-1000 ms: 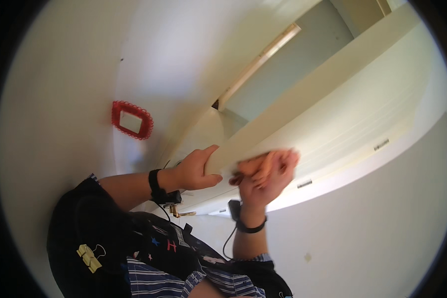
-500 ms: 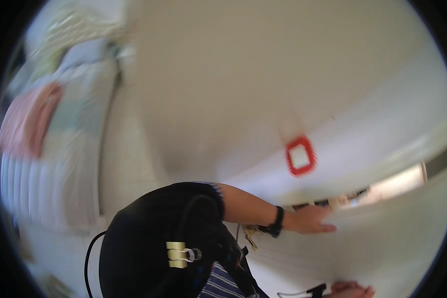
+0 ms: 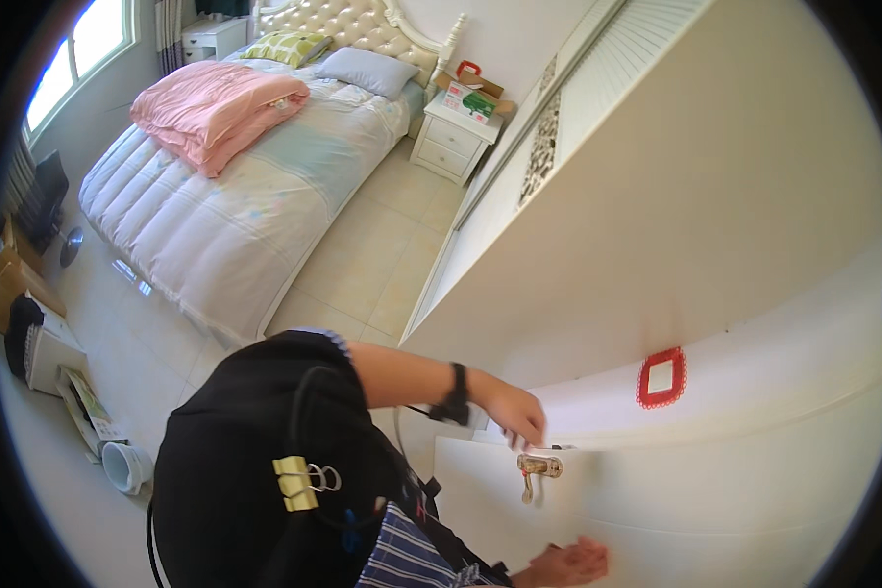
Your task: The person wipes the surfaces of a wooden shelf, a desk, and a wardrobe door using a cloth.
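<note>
Brass handle (image 3: 539,465) sits on the white door (image 3: 686,500), left hand (image 3: 509,407) just beside it, right hand (image 3: 565,565) lower in view, can't tell either grip's state; best steady the door, keep knuckles clear.

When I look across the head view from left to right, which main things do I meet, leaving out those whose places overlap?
Bright window → pink quilt → grey-blue pillow → left hand → red-bordered white wall plate.
</note>
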The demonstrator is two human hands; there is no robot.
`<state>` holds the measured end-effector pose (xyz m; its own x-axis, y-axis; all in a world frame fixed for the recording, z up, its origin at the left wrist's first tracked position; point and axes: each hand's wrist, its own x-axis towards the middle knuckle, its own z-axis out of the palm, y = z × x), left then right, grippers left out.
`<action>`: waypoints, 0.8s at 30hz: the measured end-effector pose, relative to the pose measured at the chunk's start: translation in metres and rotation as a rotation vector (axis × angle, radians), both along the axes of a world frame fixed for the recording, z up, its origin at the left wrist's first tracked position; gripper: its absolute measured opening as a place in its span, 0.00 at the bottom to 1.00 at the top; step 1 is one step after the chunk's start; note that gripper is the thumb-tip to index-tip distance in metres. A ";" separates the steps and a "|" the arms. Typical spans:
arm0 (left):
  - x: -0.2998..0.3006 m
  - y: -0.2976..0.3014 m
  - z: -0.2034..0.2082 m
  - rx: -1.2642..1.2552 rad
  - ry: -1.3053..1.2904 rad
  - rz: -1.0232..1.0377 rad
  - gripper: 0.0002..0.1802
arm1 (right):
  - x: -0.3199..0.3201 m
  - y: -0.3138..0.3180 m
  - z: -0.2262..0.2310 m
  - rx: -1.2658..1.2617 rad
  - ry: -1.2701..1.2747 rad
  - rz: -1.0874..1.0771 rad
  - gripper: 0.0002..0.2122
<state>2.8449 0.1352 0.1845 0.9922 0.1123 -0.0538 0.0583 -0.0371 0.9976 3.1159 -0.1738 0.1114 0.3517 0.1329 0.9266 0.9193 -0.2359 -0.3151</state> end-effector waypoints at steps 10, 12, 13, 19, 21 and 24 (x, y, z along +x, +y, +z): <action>-0.395 -0.007 -0.007 -0.034 0.043 1.145 0.11 | -0.065 0.111 0.241 -0.141 -0.261 -0.429 0.08; -0.448 -0.023 0.001 0.091 0.096 1.255 0.11 | -0.085 0.167 0.206 0.131 0.105 -0.150 0.10; -0.477 -0.032 -0.003 0.143 0.130 1.309 0.13 | -0.101 0.192 0.189 0.152 0.235 0.069 0.10; -0.628 -0.092 -0.130 0.036 0.706 1.152 0.26 | -0.208 0.370 0.145 0.061 0.366 0.564 0.13; -0.685 -0.147 -0.277 -0.011 1.068 0.615 0.37 | -0.258 0.432 0.180 0.048 0.670 0.723 0.16; -0.694 -0.195 -0.276 -0.102 0.897 0.370 0.22 | -0.273 0.523 0.167 0.213 0.355 0.589 0.12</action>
